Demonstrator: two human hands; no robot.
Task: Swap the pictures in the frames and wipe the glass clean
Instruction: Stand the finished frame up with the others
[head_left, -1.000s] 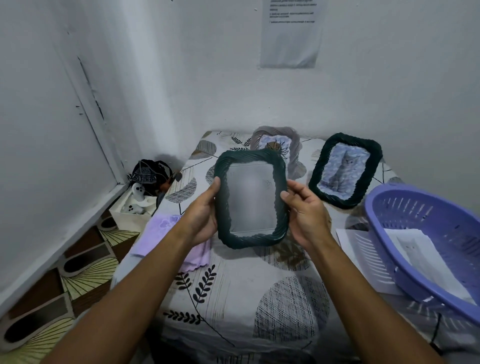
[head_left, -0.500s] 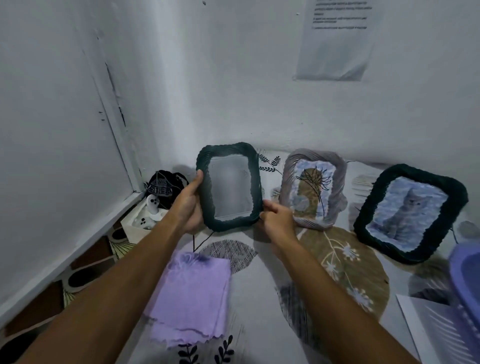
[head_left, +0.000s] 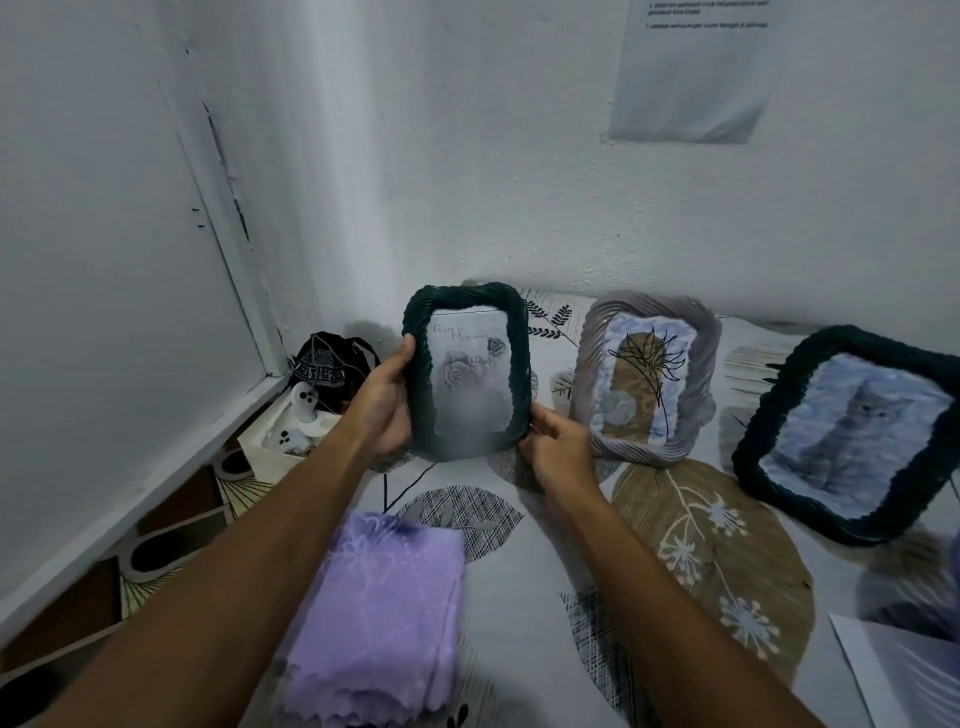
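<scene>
Fingers (head_left: 402, 347) of both hands gripped the dark frame (head_left: 466, 376), upright at centre frame, back of the worktop.
Risk judged: right hand (head_left: 558, 452) held only the lower corner, left hand (head_left: 382, 400) the side; careless release could tip it onto the grey frame (head_left: 649, 382) just beside.

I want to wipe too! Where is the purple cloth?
The folded purple cloth lies on the patterned table at the bottom, between the forearms, just below the held dark green frame.
</scene>
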